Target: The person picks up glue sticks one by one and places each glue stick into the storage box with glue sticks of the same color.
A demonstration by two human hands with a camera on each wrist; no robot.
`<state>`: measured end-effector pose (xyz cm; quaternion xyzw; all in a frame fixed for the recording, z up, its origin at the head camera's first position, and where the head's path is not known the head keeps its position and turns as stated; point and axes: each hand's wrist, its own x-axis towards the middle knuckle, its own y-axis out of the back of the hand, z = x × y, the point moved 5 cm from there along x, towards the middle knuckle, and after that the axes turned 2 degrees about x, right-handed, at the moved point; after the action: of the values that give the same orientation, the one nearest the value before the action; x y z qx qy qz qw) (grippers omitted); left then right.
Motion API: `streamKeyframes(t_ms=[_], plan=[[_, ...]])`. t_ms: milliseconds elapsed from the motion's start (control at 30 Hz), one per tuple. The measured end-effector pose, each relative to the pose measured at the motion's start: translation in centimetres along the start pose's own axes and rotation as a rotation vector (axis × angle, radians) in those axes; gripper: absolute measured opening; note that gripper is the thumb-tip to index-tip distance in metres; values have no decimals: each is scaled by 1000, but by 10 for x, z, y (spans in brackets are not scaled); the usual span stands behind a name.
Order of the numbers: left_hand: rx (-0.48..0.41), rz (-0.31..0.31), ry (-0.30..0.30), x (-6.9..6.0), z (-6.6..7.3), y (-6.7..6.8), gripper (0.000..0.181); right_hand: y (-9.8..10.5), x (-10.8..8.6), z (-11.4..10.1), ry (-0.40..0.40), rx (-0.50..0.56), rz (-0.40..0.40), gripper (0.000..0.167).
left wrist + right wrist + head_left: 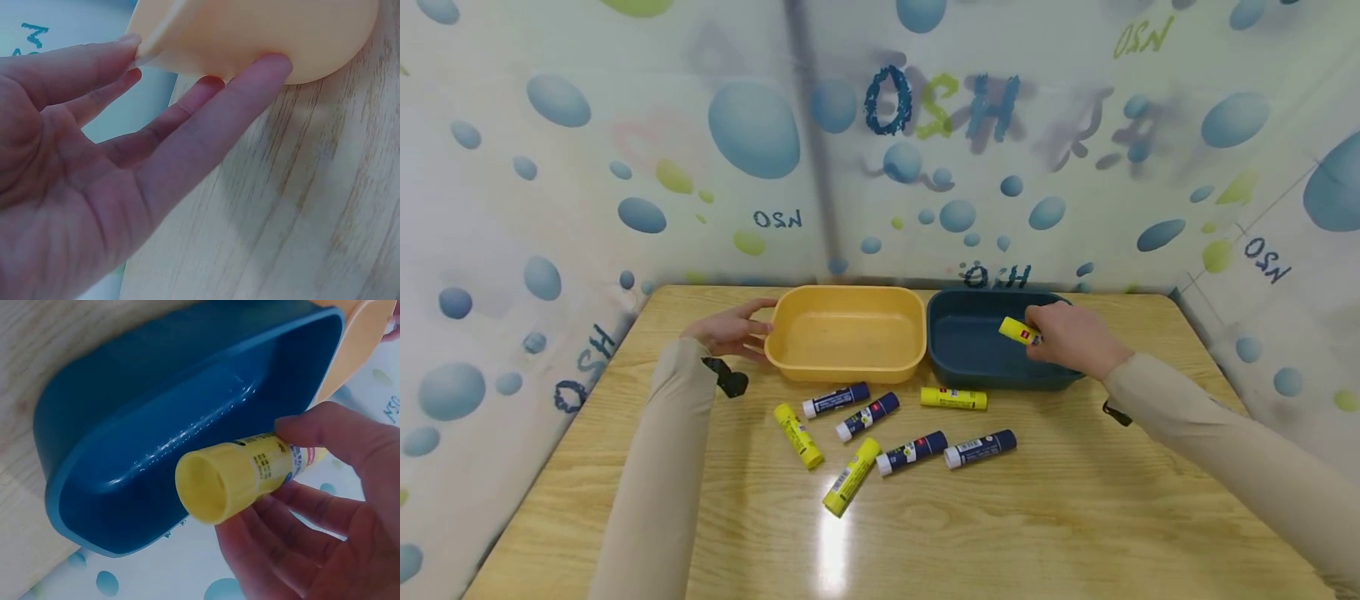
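My right hand (1071, 337) holds a yellow glue stick (1018, 331) above the dark blue bin (1003, 380). In the right wrist view, the thumb and fingers pinch this glue stick (237, 475) around its barrel, one round end facing the camera. The left hand (733, 329) is at the left end of the yellow-orange bin (846, 372). Its fairly straight fingers (212, 128) touch the outer wall of that bin (250, 37), and the thumb meets the rim. Both bins stand side by side, and no contents show in either.
In front of the bins lie loose glue sticks: a yellow one (953, 398), two more yellow ones at the left, and several dark blue ones with white ends, such as one (981, 449) at the right. A patterned curtain (880, 183) hangs behind the wooden table (1075, 517).
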<state>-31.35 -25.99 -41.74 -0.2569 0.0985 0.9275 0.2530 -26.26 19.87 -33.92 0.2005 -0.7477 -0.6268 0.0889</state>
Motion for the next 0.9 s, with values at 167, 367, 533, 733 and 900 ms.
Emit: streamKeyframes(t_ms=[167, 367, 533, 733, 900], plan=[[-16, -7, -24, 0, -1, 0, 66, -1, 13, 5, -49, 15, -51, 24], [-28, -1, -35, 2, -5, 2, 67, -2, 27, 12, -98, 42, -111, 26], [-17, 7, -40, 4, -10, 5, 69, -5, 38, 20, -122, 52, -129, 21], [-26, -10, -54, 3, -14, 7, 72, -10, 48, 32, -136, 67, -168, 18], [-45, -6, -46, 3, -13, 7, 72, -12, 55, 41, -144, 105, -181, 30]])
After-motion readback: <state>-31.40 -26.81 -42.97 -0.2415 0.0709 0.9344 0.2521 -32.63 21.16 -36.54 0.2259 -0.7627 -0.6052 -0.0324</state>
